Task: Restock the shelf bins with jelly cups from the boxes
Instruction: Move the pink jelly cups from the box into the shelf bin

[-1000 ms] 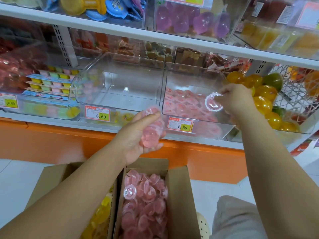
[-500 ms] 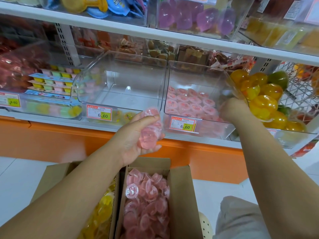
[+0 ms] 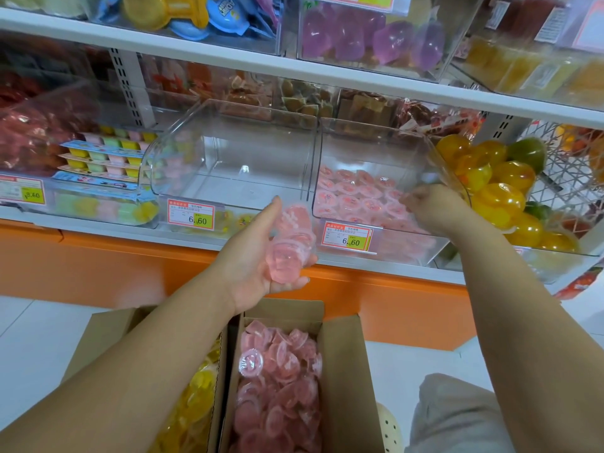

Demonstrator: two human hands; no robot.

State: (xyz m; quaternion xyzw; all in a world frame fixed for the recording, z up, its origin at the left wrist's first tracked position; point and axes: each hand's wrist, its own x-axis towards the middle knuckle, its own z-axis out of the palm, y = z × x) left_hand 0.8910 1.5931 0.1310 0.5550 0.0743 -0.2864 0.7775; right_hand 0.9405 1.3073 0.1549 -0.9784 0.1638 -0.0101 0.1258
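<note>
Reaching into the clear right bin [image 3: 366, 148], the right hand [image 3: 438, 207] sits low over the layer of pink cups [image 3: 356, 194] already laid flat inside. Its fingers [image 3: 412, 200] are bunched together and curled, tips down among the cups; whether they pinch one I cannot tell, the blur hides it. The forearm crosses the bin's front lip just right of the price tag [image 3: 347, 237].

Now the left hand [image 3: 251, 266]: it hovers in front of the shelf edge [image 3: 108, 225], palm turned up, gripping a stack of pink jelly cups [image 3: 289, 243]. The thumb [image 3: 273, 212] lies straight along the stack's left side, and the other fingers [image 3: 302, 280] curl under and round it from below. The stack leans up toward the gap between the two bins, just beside the right bin's left front corner, not touching it.

Left of that stands the middle bin [image 3: 235, 148], clear-walled, open at the top. The upper shelf [image 3: 294, 65] hangs over both bins, so the way in is from the front and above the lip.

Below the left wrist, an open cardboard box [image 3: 346, 371] is heaped with loose pink cups [image 3: 277, 387]; a second box [image 3: 108, 338] touches its left side and shows yellow cups [image 3: 196, 407]. To the right of the bin, yellow and orange jelly domes [image 3: 500, 191] press close to its curved wall.
</note>
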